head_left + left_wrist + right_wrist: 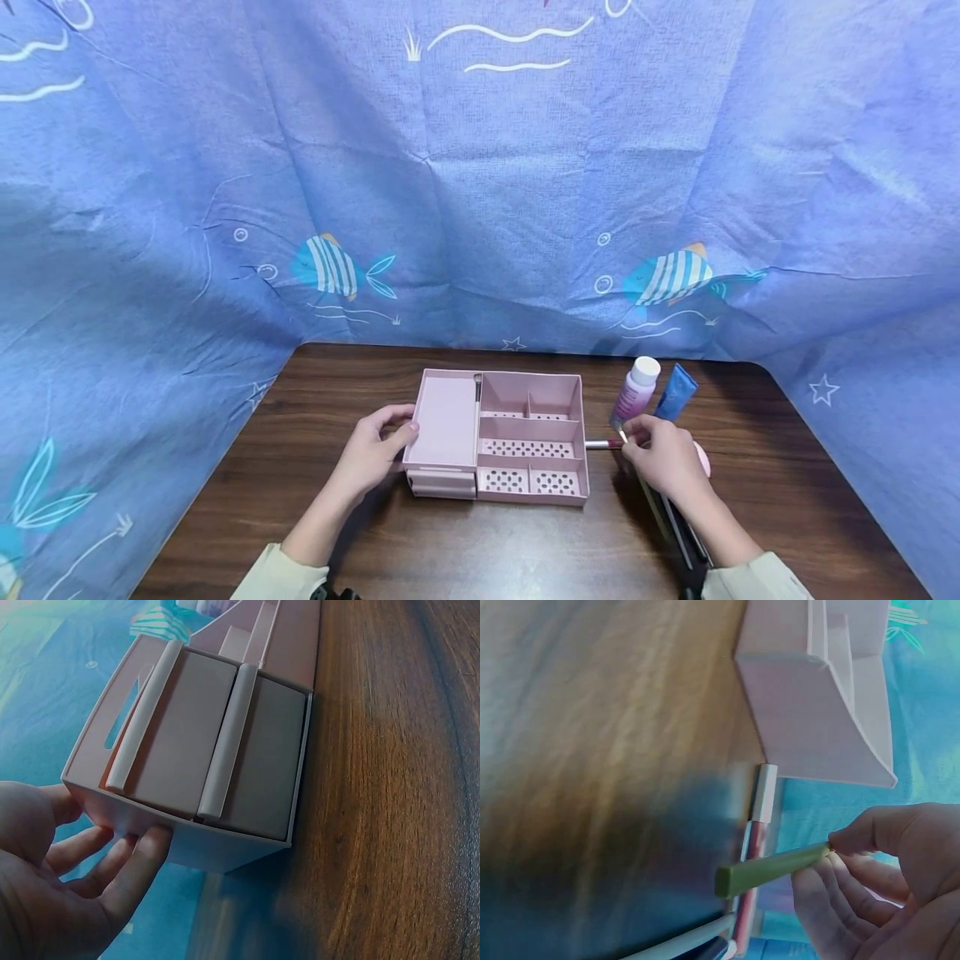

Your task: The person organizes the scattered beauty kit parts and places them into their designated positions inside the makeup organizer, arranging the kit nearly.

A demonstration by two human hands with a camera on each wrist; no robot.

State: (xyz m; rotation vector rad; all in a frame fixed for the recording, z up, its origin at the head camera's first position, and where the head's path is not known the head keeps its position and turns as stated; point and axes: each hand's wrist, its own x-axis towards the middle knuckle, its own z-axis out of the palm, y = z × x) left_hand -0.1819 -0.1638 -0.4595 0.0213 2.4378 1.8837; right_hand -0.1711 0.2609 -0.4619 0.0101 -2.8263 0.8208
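Curtain [510,192]: blue cloth printed with fish, stars and wavy lines, hanging beyond both hands.
Table [345,379]: dark brown wood grain, beneath both hands.
Box [445,421]: pale pink, between the two hands; its raised part with ridged drawer fronts is beside the left hand, its divided compartments on the side toward the right hand.
Left hand [375,450]: loosely open, fingers against the box's outer side and thumb tip at the top rim.
Right hand [666,454]: fingertips and thumb closed in a pinch on one end of a slim green stick.
Bottle [636,393]: purple, white cap, upright just beyond the right hand's fingertips.
Tube [677,392]: blue, beyond the right hand, beside the bottle.
Dark sticks [680,527]: under the right wrist, partly hidden.
Green stick [772,873]: in the right hand's pinch, its other end free.
Pen [763,795]: red and silver, lying between the box and the right hand.
Brush [477,390]: in the box, between the hands, along the raised part.
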